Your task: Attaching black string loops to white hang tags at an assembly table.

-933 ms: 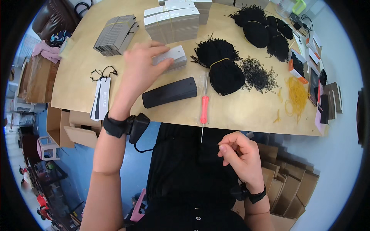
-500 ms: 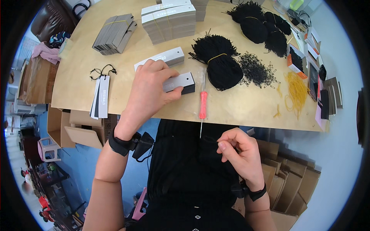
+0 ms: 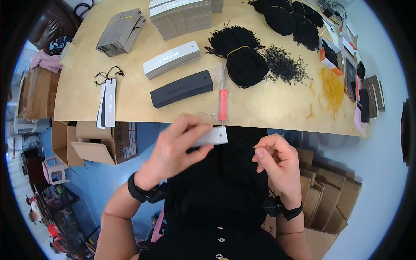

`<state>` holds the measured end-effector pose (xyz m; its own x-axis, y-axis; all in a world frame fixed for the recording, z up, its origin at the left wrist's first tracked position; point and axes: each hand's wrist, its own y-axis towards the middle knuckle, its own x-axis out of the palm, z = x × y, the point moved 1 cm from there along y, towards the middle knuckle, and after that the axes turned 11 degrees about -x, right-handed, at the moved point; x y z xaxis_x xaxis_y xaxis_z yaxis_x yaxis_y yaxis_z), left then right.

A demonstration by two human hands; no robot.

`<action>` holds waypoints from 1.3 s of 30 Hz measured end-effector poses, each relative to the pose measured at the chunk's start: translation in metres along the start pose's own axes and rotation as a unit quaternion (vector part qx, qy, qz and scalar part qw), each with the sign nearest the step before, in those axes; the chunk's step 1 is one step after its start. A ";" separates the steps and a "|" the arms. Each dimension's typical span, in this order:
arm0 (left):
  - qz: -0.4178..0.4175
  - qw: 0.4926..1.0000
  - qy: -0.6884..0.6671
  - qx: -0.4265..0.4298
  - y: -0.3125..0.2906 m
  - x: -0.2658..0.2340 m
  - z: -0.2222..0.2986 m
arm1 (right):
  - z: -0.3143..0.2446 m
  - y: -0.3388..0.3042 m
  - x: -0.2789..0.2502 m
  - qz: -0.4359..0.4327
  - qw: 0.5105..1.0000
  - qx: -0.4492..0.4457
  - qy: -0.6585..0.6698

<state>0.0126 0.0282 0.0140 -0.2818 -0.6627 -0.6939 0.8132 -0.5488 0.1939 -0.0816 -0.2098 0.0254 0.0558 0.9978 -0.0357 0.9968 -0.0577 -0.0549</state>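
Note:
My left hand (image 3: 175, 145) is over my lap just off the table's front edge, fingers and thumb closed on a grey hang tag (image 3: 215, 136) with a hole near its end. Whether it is a single tag is unclear through the blur. To the right, my right hand (image 3: 277, 158) is closed in a pinch; what it holds is lost against my black clothes. Between them, a hook tool with a red handle (image 3: 223, 105) has its thin metal tip over the table edge. A stack of dark tags (image 3: 182, 89) lies beyond my left hand, with a stack of pale tags (image 3: 171, 60) behind it.
Strung tags with black cord (image 3: 108, 104) lie at the table's left. Banded tag stacks (image 3: 180, 19) stand at the back. A bundle of black cords (image 3: 247, 65), black pins (image 3: 284, 65) and yellow rubber bands (image 3: 331, 93) lie rightward. Cardboard boxes (image 3: 97, 143) stand below left.
My left hand has come off the dark stack and moved toward me with the grey tag, baring the dark top. My right hand has shifted slightly right, still pinched.

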 end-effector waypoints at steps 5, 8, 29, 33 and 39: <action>0.015 0.995 -0.073 -0.073 -0.033 0.031 -0.012 | -0.001 -0.001 0.005 -0.008 1.000 0.009 0.006; 0.048 0.994 -0.074 -0.071 -0.032 0.041 -0.008 | 0.002 -0.002 0.012 -0.022 0.999 0.021 0.021; -0.148 0.940 -0.271 -0.148 -0.028 0.024 -0.004 | 0.030 -0.008 0.037 -0.148 0.984 0.034 -0.092; -0.143 0.934 -0.293 -0.145 -0.026 0.009 0.001 | 0.007 0.012 0.025 -0.087 0.996 0.016 -0.017; -0.183 0.928 -0.291 -0.141 -0.023 0.001 0.001 | 0.003 0.029 0.027 -0.172 0.982 -0.067 -0.048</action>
<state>-0.0070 0.0398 0.0095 -0.7263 -0.6661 -0.1698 0.6865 -0.6904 -0.2281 -0.0515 -0.1842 0.0195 -0.2845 0.9494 -0.1327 0.9546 0.2933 0.0516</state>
